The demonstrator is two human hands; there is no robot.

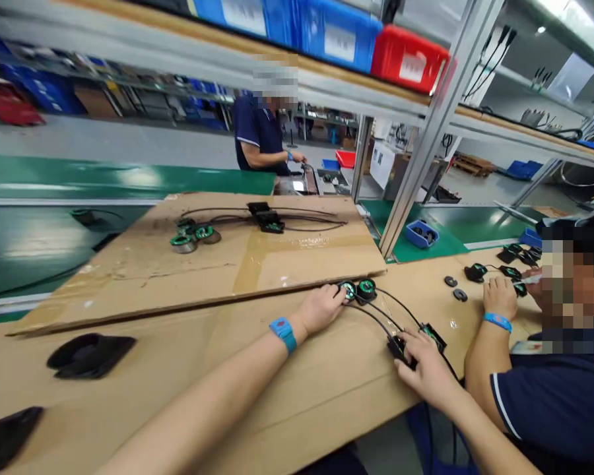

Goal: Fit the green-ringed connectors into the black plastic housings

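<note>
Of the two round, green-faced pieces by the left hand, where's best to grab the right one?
Probably from above, pinching that round piece by its dark side wall, near and far: its green face points up, its cable leaves rightward, and its twin crowds its left.

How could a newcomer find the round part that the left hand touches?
Follow the near edge of the upper cardboard sheet toward its right end. There, two round green-faced parts sit side by side. Yours is the left round part, touched by the left hand.

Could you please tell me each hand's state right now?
Left hand: fingers curled against a round green-faced part; grip cannot be told.
Right hand: fingers over a black housing; grip cannot be told.
</note>
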